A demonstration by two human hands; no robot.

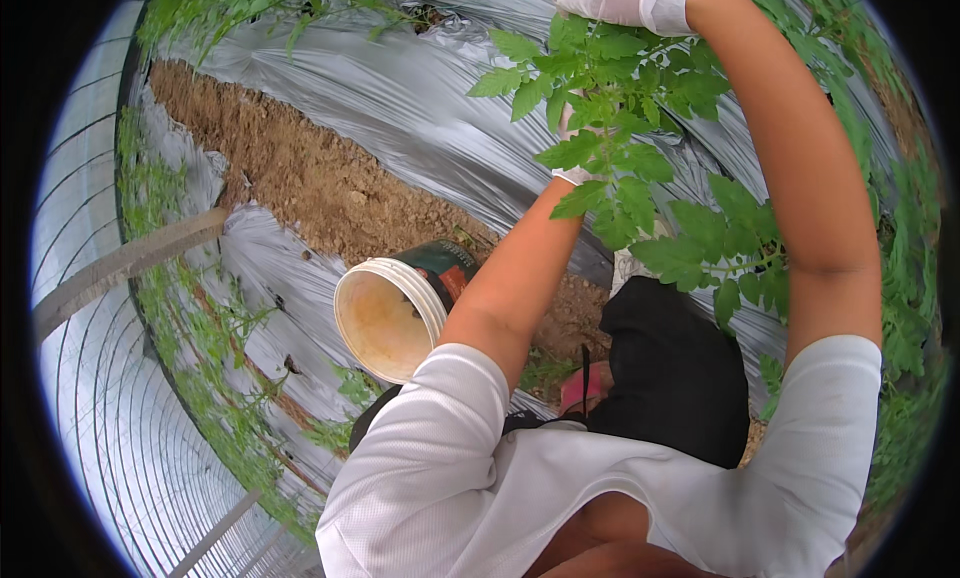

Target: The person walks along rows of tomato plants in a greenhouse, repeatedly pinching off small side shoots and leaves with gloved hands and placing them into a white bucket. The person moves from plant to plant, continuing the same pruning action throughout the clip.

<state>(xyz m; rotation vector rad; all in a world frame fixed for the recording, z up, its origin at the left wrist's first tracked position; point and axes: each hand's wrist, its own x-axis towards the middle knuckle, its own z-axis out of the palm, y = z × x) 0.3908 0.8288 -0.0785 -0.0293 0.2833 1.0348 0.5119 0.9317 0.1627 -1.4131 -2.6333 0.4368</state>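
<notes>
My right hand (604, 0), in a thin pale glove, is at the top of the picture above a leafy tomato plant (615, 158). The frame edge cuts off part of it, and whether its fingers hold a stem cannot be told. Lower down, my left hand (576, 120), also gloved, is among the leaves, which cover most of its fingers. Silvery plastic mulch film (420, 105) lies behind the plant. Another large-leaved tomato branch (720, 244) hangs between my forearms, just over my dark-clothed knee.
A white-rimmed plastic bucket (390, 319) lies tilted beside my left forearm, its mouth towards me. A bare soil furrow (315, 173) runs diagonally between film-covered beds. A slanting post (135, 259) stands at the left, near the greenhouse wall (82, 195). More plants line the right side.
</notes>
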